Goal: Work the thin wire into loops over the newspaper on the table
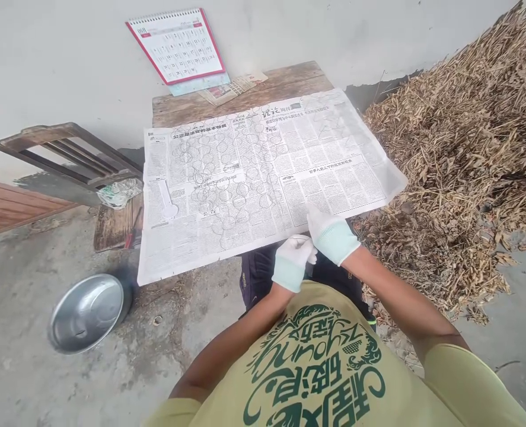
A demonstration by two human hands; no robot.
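Note:
A large sheet of newspaper [254,172] covers most of the small wooden table. Thin dark looped lines [240,190], like fine wire netting, run across its left and middle parts; whether they are wire or drawn I cannot tell. At the sheet's near edge, my left hand [293,264] in a white knitted glove is closed, fingers curled in a pinch, with a fine dark line by the fingertips. My right hand [329,234], gloved likewise, lies just right of it over the paper's edge. Its fingers are pressed together, and whatever they hold is too small to make out.
A desk calendar [178,47] leans against the wall behind the wooden table [289,77]. To the left are a wooden chair [58,142] with a plastic bag [119,193] and red-handled tool [133,231], and a metal basin [89,311]. Dry plant stalks [462,136] pile up at right.

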